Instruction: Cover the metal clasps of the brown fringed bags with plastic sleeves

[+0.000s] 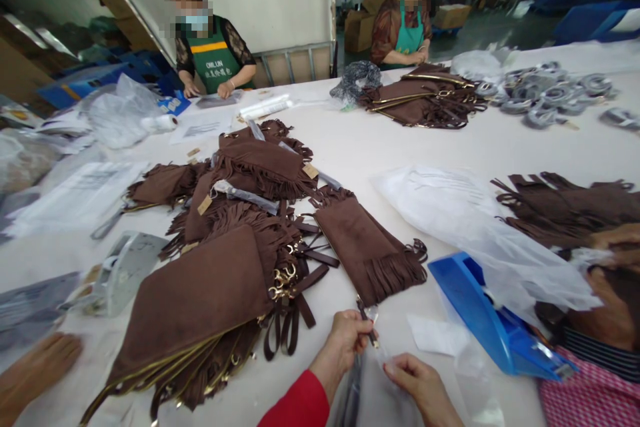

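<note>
A dark brown fringed pouch (367, 247) lies flat in front of me, its zipper end turned towards my hands. My left hand (347, 340), below a red sleeve, pinches a short dark brown strap (369, 325) at the pouch's near corner. Just right of it, my right hand (423, 380) has thumb and finger closed on a thin clear plastic strip (383, 355), whose outline is faint. A grey plastic-wrapped length (353, 390) hangs under my left hand. To the left is a stack of brown pouches (195, 293) with gold zippers and straps.
A blue tape dispenser (495, 320) stands to my right, near a co-worker's hands (607, 300). Another person's hand (43, 370) rests at left by a grey dispenser (125, 270). Plastic bags (475, 220), more pouches (425, 97) and coiled straps (555, 93) lie farther off.
</note>
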The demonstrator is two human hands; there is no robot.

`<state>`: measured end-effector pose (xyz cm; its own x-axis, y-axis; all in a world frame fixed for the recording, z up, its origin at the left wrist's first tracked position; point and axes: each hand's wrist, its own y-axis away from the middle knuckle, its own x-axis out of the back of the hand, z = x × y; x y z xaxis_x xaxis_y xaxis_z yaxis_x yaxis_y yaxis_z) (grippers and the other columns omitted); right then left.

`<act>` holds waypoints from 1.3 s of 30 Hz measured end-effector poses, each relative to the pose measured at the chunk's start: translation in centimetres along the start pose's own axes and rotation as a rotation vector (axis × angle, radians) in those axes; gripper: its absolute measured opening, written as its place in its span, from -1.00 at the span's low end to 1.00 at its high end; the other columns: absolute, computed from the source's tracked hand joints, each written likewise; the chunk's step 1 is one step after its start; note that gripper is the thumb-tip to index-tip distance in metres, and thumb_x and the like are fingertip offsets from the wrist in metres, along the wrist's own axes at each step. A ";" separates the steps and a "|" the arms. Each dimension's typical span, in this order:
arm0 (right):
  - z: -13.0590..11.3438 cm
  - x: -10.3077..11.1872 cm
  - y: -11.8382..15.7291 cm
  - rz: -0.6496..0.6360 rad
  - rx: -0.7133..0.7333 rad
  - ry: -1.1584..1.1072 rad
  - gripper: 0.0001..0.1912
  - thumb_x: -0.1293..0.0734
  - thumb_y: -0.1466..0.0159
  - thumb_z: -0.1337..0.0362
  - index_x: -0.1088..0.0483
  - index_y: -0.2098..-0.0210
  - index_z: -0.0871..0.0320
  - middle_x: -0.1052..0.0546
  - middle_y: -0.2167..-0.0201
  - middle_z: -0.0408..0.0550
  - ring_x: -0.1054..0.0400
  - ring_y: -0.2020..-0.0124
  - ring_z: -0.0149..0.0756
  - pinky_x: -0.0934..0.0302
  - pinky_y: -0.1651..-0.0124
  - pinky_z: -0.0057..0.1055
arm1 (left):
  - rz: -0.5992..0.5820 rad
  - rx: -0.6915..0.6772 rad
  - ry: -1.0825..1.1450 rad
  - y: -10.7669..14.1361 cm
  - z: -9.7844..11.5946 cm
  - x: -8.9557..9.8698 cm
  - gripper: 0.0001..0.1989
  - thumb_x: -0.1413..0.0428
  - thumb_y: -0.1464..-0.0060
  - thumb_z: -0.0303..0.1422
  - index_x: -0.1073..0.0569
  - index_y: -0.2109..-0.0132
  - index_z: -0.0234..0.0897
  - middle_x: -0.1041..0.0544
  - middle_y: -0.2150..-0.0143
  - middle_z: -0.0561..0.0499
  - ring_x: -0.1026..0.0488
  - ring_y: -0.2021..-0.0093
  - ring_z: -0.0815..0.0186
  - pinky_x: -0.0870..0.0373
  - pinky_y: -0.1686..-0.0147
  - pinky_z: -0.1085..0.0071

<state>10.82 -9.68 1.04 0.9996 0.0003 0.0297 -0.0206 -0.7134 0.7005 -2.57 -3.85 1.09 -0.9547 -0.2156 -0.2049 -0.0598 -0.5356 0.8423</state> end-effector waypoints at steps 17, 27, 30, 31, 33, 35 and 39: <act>0.0 0.0 0.0 -0.008 -0.043 0.022 -0.68 -0.37 0.22 0.03 -0.39 0.70 0.18 -0.31 0.72 -0.20 -0.11 0.56 -0.39 0.01 0.46 -0.45 | -0.001 -0.007 0.002 -0.1 0.1 -0.1 -0.85 -0.04 0.35 -0.48 -0.16 0.61 -0.26 -0.43 0.70 0.00 -0.08 0.82 0.53 0.26 0.74 0.51; 0.3 -0.1 -0.2 -0.097 -0.172 -0.204 -0.68 -0.42 0.22 0.06 -0.43 0.62 0.21 -0.45 0.67 -0.16 -0.25 0.56 -0.37 -0.07 0.45 -0.47 | 0.015 -0.012 -0.011 -0.2 -0.4 -0.1 -0.89 -0.03 0.35 -0.48 -0.20 0.61 -0.28 -0.44 0.70 0.01 -0.07 0.83 0.54 0.26 0.77 0.51; -0.4 -0.4 0.1 -0.100 -0.139 -0.215 -0.72 -0.41 0.16 0.10 -0.44 0.61 0.22 -0.45 0.66 -0.17 -0.25 0.56 -0.39 -0.08 0.43 -0.48 | 0.014 -0.017 -0.012 -0.3 -0.4 -0.1 -0.89 -0.05 0.37 -0.46 -0.21 0.60 -0.28 -0.44 0.69 0.02 -0.07 0.83 0.54 0.25 0.77 0.51; -0.6 -0.5 0.2 -0.098 -0.128 -0.212 -0.73 -0.41 0.13 0.10 -0.45 0.60 0.22 -0.46 0.65 -0.17 -0.26 0.55 -0.39 -0.09 0.41 -0.48 | 0.014 -0.018 -0.012 -0.3 -0.4 -0.1 -0.88 -0.05 0.37 -0.45 -0.21 0.60 -0.28 -0.43 0.69 0.03 -0.06 0.83 0.54 0.26 0.77 0.51; -1.2 -0.8 0.4 -0.098 -0.115 -0.212 -0.74 -0.39 0.10 0.11 -0.46 0.56 0.22 -0.47 0.62 -0.16 -0.29 0.50 -0.35 -0.12 0.36 -0.46 | 0.016 -0.019 -0.012 -0.2 -0.3 -0.1 -0.85 -0.07 0.39 -0.43 -0.19 0.61 -0.27 -0.40 0.71 0.07 -0.03 0.83 0.55 0.27 0.77 0.51; -1.6 -1.0 0.5 -0.114 -0.112 -0.224 -0.73 -0.38 0.08 0.11 -0.47 0.53 0.22 -0.48 0.61 -0.15 -0.31 0.47 -0.32 -0.14 0.31 -0.44 | 0.020 -0.016 -0.016 -0.1 -0.2 -0.1 -0.81 -0.09 0.41 -0.41 -0.17 0.62 -0.26 -0.35 0.74 0.12 0.00 0.83 0.56 0.29 0.77 0.51; -2.2 -1.8 0.0 -0.155 -0.108 -0.267 -0.72 -0.36 0.07 0.10 -0.47 0.53 0.23 -0.47 0.63 -0.13 -0.30 0.50 -0.31 -0.15 0.31 -0.41 | 0.026 -0.009 -0.027 0.0 0.1 -0.2 -0.73 -0.16 0.47 -0.35 -0.16 0.64 -0.25 -0.18 0.82 0.22 0.04 0.83 0.57 0.32 0.76 0.51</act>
<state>8.95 -8.19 2.54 0.9611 -0.0911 -0.2607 0.1440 -0.6404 0.7544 -2.39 -3.76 1.19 -0.9635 -0.2075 -0.1693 -0.0324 -0.5373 0.8427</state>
